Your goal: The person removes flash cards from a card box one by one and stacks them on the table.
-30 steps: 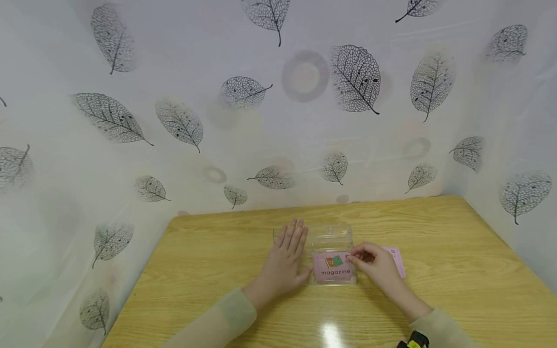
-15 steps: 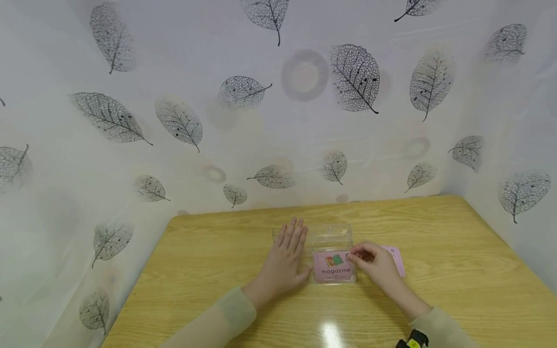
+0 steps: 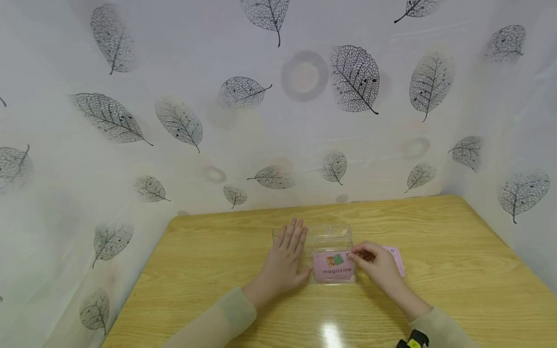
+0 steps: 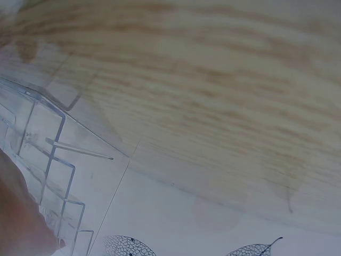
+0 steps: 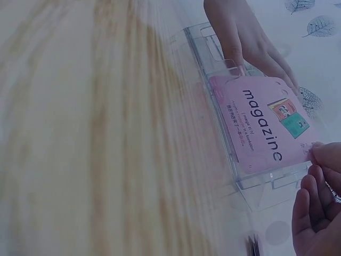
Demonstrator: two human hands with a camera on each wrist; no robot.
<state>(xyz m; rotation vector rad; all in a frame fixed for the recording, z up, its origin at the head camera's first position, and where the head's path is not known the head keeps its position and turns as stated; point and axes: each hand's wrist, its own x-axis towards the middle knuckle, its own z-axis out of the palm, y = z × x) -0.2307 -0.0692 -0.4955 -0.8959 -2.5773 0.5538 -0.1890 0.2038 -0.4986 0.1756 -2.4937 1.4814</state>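
Note:
A pink flashcard (image 3: 334,275) printed "magazine", with a small picture of magazines, lies at the front right section of a clear plastic stepped holder (image 3: 332,235). My right hand (image 3: 379,271) pinches the card by its upper right corner between thumb and finger; the right wrist view shows this grip on the card (image 5: 264,125) too. With fingers straight and pointing away, my left hand (image 3: 282,265) rests on the left part of the holder, its thumb near the card's left edge. Much of that side is hidden beneath it. Holder steps (image 4: 58,160) appear in the left wrist view beside a blurred bit of hand.
Another pink card or stack (image 3: 397,261) lies on the wooden table (image 3: 209,270) just right of my right hand, partly covered by it. A pale leaf-printed curtain (image 3: 191,72) stands behind the table and along both sides.
The magazine card has shifted very slightly to the right in the right hand's pinch. Both hands look nearly still.

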